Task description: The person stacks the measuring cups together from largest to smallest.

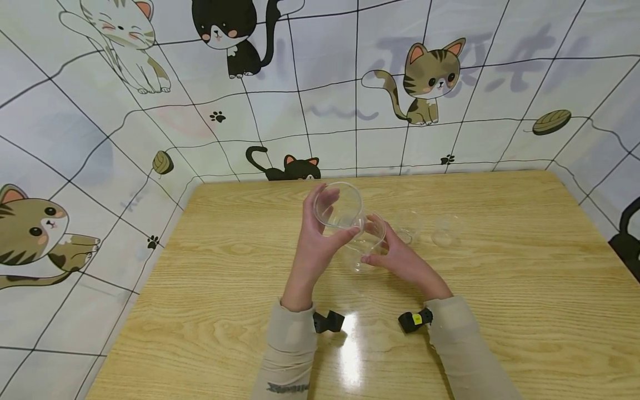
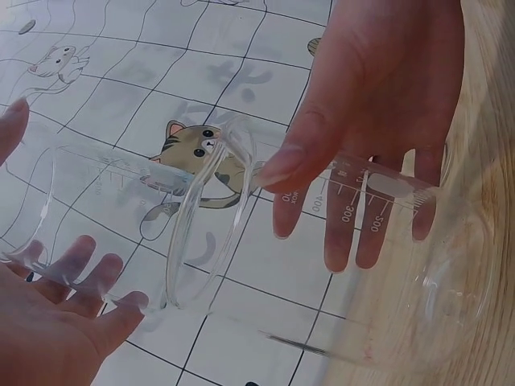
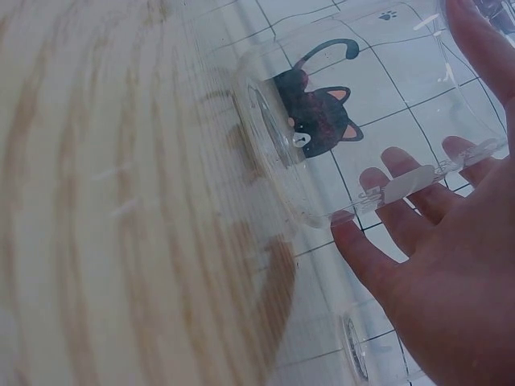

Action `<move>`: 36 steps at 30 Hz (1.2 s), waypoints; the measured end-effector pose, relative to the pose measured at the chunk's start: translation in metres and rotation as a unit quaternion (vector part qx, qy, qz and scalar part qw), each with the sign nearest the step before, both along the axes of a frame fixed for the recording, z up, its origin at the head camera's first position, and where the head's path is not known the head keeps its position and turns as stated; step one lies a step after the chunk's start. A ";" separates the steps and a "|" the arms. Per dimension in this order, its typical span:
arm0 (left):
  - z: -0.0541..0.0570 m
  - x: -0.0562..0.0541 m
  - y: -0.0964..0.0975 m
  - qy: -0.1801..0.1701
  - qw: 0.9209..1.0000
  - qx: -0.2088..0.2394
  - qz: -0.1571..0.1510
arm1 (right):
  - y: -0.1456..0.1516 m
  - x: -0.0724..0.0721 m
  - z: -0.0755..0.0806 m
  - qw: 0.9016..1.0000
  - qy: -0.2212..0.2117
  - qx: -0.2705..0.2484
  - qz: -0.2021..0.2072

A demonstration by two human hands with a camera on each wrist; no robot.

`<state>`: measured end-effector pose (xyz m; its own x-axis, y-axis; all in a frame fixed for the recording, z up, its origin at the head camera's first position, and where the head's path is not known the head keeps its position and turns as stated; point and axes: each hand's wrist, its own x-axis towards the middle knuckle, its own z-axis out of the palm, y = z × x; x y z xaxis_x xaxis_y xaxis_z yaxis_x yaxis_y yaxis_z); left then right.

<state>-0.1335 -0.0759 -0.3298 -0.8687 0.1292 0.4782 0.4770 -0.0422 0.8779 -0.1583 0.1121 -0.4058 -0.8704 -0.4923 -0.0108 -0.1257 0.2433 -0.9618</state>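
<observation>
My left hand [image 1: 317, 239] grips a clear beaker [image 1: 339, 206] near the middle of the table, thumb on the near side and fingers behind. Just below and to the right, my right hand [image 1: 402, 258] holds a second clear beaker [image 2: 451, 273], whose side carries white graduations. The lower end of the upper beaker meets the rim of the lower one; the frames do not tell whether it sits inside. In the right wrist view the base of the lower beaker [image 3: 282, 137] is close to the tabletop.
To the right of my hands, two more clear vessels [image 1: 407, 236] [image 1: 446, 238] stand on the wooden table [image 1: 225, 289]. Behind the table hangs a white grid-patterned cloth [image 1: 330, 111] with cartoon cats. Light glares on the near tabletop.
</observation>
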 end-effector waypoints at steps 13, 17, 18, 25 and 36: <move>0.000 0.001 0.006 -0.012 1.000 -0.024 0.003 | 0.000 0.002 0.001 1.000 -0.016 0.017 -0.006; -0.001 0.001 0.006 -0.014 1.000 -0.024 0.004 | 0.000 0.002 0.001 1.000 -0.017 0.019 -0.008; -0.001 0.001 0.006 -0.015 1.000 -0.025 0.005 | 0.000 0.002 0.000 1.000 -0.017 0.020 -0.008; -0.002 0.001 0.006 -0.021 0.999 -0.034 0.006 | -0.001 0.002 -0.001 1.000 -0.012 0.018 -0.009; -0.002 0.002 0.006 -0.032 0.998 -0.045 0.003 | -0.001 0.001 -0.001 1.000 -0.015 0.016 -0.007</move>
